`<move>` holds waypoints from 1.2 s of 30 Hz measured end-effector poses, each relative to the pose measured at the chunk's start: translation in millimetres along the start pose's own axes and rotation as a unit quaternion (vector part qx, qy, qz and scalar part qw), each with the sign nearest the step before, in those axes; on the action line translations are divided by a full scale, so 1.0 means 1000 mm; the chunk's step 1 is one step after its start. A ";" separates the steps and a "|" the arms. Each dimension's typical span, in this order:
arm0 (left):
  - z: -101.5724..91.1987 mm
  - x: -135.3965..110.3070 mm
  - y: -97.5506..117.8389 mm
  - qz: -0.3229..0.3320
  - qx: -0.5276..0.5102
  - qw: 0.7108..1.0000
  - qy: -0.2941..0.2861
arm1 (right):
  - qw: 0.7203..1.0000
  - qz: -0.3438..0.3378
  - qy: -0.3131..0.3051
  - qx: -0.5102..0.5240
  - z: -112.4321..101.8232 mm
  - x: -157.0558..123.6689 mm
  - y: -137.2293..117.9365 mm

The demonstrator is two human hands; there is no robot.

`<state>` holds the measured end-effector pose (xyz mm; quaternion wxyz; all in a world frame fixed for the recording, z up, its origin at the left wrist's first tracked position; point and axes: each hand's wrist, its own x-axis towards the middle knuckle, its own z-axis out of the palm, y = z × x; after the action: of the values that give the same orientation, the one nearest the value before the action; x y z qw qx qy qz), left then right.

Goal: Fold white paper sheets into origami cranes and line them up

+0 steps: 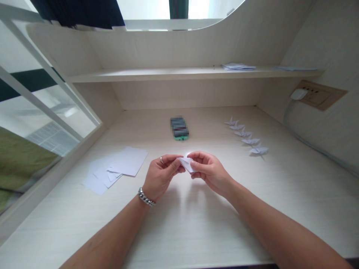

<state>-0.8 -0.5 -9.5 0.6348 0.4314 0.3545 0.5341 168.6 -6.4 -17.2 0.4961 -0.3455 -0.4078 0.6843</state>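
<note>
Between my two hands is a small piece of folded white paper (187,164), raised above the desk. My left hand (164,172), with a ring and a chain bracelet, pinches its left corner between thumb and fingers. On the other side, my right hand (207,169) grips the right part of the paper the same way. Fingers cover some of its folds. To the right, several folded paper cranes (251,141) stand in a slanting row. Loose white paper sheets (127,160) lie overlapping on the left.
A phone-like object (179,127), blurred with a green end, lies behind my hands. Stacked papers (238,67) rest on the shelf (168,74) above. A white plug (298,94) sits in the wall socket (319,95), its cable (305,144) running down the right side.
</note>
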 end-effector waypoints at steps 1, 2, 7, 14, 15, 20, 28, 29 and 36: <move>0.000 0.000 0.000 -0.001 0.009 1.000 0.002 | 1.000 -0.003 0.004 -0.009 0.000 0.000 0.001; 0.000 0.000 0.001 -0.002 0.019 1.000 0.005 | 1.000 -0.007 0.009 -0.022 0.000 0.001 0.001; -0.001 0.000 0.000 -0.007 0.085 0.996 0.020 | 0.986 -0.086 0.043 -0.134 0.002 0.002 0.006; 0.000 0.000 0.000 0.016 0.109 0.993 0.034 | 0.868 -0.212 0.117 -0.435 0.007 -0.007 -0.003; 0.000 0.000 0.000 0.019 0.112 0.993 0.037 | 0.878 -0.196 0.092 -0.427 0.008 -0.007 -0.004; 0.001 0.000 -0.002 -0.004 0.105 0.994 0.025 | 0.941 -0.120 0.029 -0.316 0.009 -0.002 0.004; 0.005 -0.001 -0.001 -0.047 0.139 0.989 0.012 | 0.979 -0.071 0.099 -0.166 0.001 0.007 0.013; 0.005 -0.001 -0.001 -0.049 0.144 0.988 0.013 | 0.982 -0.062 0.103 -0.143 0.002 0.007 0.013; 0.005 -0.001 -0.003 -0.063 0.189 0.980 0.014 | 0.989 -0.041 0.096 -0.101 0.007 0.005 0.012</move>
<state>4.2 -2.6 -10.1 0.5691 0.5131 0.4845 0.4220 156.7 -4.9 -25.4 0.5231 -0.4408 -0.4390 0.5825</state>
